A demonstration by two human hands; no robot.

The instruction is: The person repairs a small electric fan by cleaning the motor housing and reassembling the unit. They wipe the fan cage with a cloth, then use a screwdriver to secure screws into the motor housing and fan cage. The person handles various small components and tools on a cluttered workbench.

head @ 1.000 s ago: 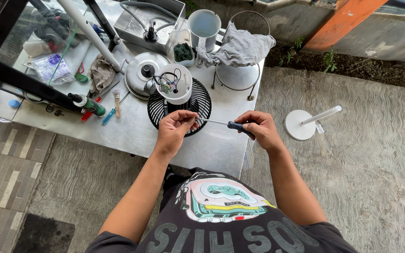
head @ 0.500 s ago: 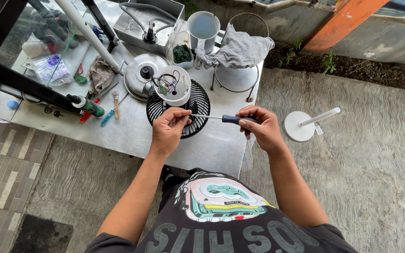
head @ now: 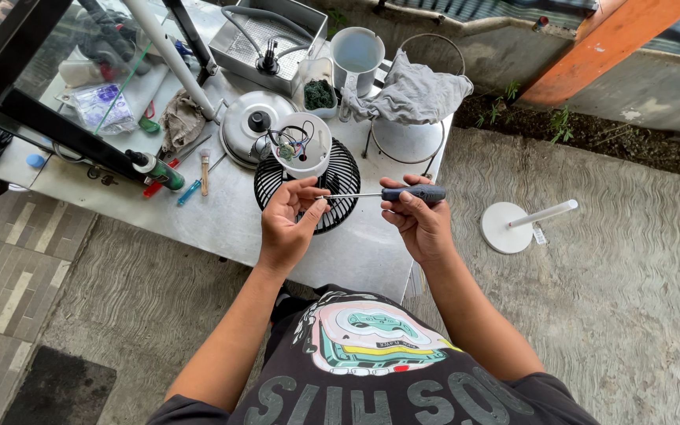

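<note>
Hands are held close together above the near edge of a pale metal table [head: 198, 212]. A screwdriver [head: 387, 194] with a dark handle is grasped in the right hand [head: 419, 224], the fingers clenched round the handle and the thumb laid along it. The thin metal shaft is pointed sideways toward the left hand [head: 289, 224], and its tip is met by the left fingertips [head: 318, 201], which are pinched about it; whether a small part is held there cannot be told.

Just behind the hands, a black round fan grille [head: 340, 169] is laid flat on the table, and a white motor housing [head: 301, 145] with coloured wires showing inside is set on top of it. A round silver cover [head: 238, 130] with a black knob at its middle is placed beside the housing. Further back, a metal tray [head: 238, 51] holding a grey cable, a white cup [head: 356, 51] and a grey cloth [head: 415, 90] draped over a wire stand are seen. A small clear tub [head: 320, 90] with something dark green inside is stood between the tray and the cup.

Toward the left side of the table, a green can [head: 159, 169] lying on its side, a small brush [head: 205, 173] and a blue pen [head: 188, 191] are found. On the concrete floor to the right, well apart from the table, a white round base with a short pole [head: 513, 228] is laid.
</note>
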